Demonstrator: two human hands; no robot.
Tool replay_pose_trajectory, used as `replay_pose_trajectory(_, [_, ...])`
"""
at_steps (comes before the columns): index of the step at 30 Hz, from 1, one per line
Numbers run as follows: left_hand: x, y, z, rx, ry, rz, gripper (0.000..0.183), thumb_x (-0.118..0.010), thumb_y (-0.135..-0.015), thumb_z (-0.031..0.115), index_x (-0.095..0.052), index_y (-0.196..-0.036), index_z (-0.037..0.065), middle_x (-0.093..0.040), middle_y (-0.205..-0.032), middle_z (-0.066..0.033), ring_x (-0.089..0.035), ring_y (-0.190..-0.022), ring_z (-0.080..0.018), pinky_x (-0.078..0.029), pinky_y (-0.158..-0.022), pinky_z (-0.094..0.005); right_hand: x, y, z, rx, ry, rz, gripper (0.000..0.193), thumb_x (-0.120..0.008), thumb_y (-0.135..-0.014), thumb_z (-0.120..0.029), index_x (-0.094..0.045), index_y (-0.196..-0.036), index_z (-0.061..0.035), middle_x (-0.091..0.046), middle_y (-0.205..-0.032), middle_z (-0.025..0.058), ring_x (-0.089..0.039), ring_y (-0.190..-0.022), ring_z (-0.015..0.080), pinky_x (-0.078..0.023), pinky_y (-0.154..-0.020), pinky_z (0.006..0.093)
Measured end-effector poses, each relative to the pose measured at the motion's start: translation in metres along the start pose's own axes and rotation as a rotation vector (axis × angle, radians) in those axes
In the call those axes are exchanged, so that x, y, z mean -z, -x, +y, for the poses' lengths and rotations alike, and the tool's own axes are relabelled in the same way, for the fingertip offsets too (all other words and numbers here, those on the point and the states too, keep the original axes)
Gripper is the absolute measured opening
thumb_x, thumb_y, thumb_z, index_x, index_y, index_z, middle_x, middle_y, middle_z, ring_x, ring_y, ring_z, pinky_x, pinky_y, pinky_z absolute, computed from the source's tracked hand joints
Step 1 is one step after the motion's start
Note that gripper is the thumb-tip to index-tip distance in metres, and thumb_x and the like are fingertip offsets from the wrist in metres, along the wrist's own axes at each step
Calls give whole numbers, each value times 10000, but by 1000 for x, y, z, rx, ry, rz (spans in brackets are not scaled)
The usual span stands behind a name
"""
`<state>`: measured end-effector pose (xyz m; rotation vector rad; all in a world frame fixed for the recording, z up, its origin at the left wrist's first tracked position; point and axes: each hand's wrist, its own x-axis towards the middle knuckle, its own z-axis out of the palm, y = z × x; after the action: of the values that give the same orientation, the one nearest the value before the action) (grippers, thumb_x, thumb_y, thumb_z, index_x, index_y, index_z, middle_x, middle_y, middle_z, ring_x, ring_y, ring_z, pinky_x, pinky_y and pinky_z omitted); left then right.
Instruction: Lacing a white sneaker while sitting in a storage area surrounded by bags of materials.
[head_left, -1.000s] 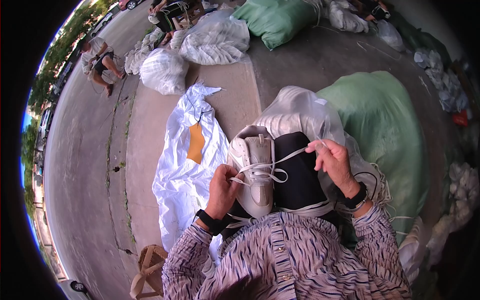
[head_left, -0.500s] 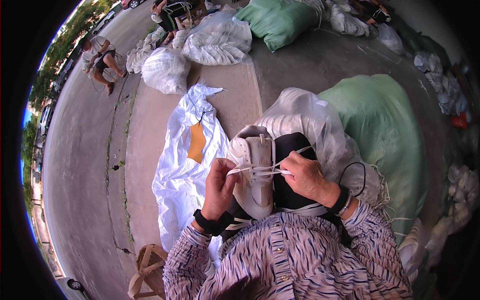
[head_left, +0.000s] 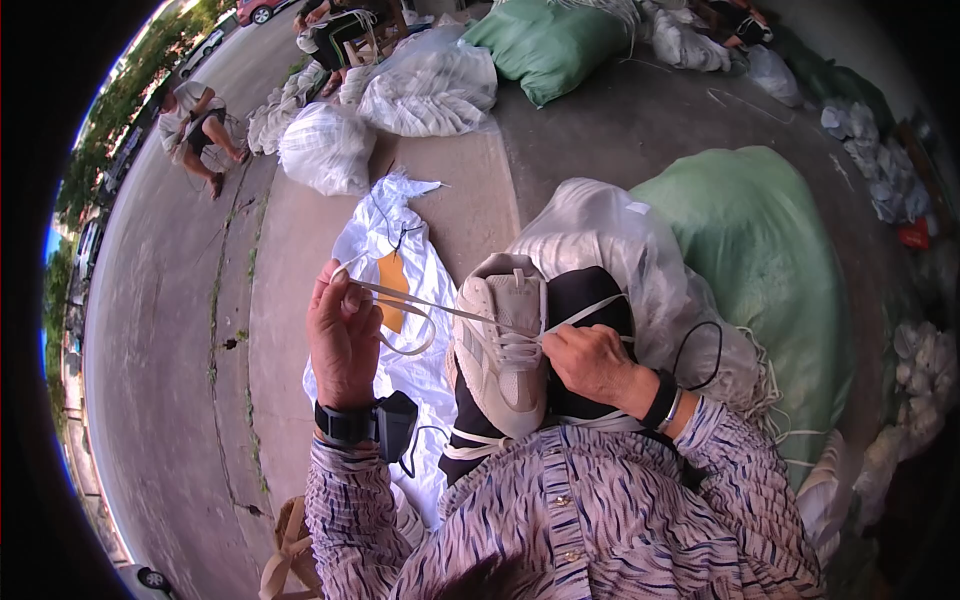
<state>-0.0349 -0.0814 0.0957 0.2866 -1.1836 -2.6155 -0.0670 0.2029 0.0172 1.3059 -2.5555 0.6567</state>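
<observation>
Here, shoe (head_left: 498, 362) beside right grip (head_left: 598, 366).

My left hand (head_left: 345, 345): pointing forward, pinching.
My right hand (head_left: 600, 368): angled inward, back up, pinching.
My forearms (head_left: 745, 450): apart, sleeved.

Daylit grey concrete ground (head_left: 170, 310); greenery (head_left: 85, 185), probably trees, far left.
</observation>
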Motion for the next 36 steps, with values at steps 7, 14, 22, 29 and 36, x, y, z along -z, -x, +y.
replay_pose_trajectory(7, [32,4,0,-11,-213,45,111,-488,-930,147,-524,-1019,91,-337,-596,86,-256,-467,3,-192,-400,-168,14,-7,14,-402,-390,213,93,-600,-822,-122,-577,-858,-39,-582,-774,87,-594,-680,298,-466,-572,360])
replay_pose_trajectory(14, [83,4,-8,23,-471,242,143,-499,-932,184,-534,-1028,84,-314,-570,102,-229,-439,12,-167,-377,-168,14,11,28,-60,-261,-91,67,-580,-834,-69,-606,-867,-18,-584,-735,53,-589,-666,174,-453,-593,264])
replay_pose_trajectory(22, [111,12,-59,103,-1282,63,286,-453,-935,214,-553,-798,-16,-530,-668,-53,-503,-657,-128,-416,-625,-279,42,45,78,-1051,-901,113,241,-522,-896,-208,-630,-894,7,-576,-619,-2,-429,-462,40,-311,-397,190])
replay_pose_trajectory(29, [40,31,-71,-95,-1014,-33,206,-469,-947,148,-599,-970,-10,-594,-749,-26,-545,-696,-83,-438,-655,-228,29,14,59,-645,-553,80,144,-490,-891,-155,-514,-923,-16,-567,-616,127,-576,-562,275,-441,-537,354])
replay_pose_trajectory(36, [9,43,-83,101,-960,-192,158,-473,-951,151,-542,-932,9,-531,-675,6,-487,-616,-63,-413,-575,-210,9,-23,27,-527,-801,-49,103,-548,-821,-17,-603,-901,17,-639,-726,97,-633,-621,154,-507,-566,262])
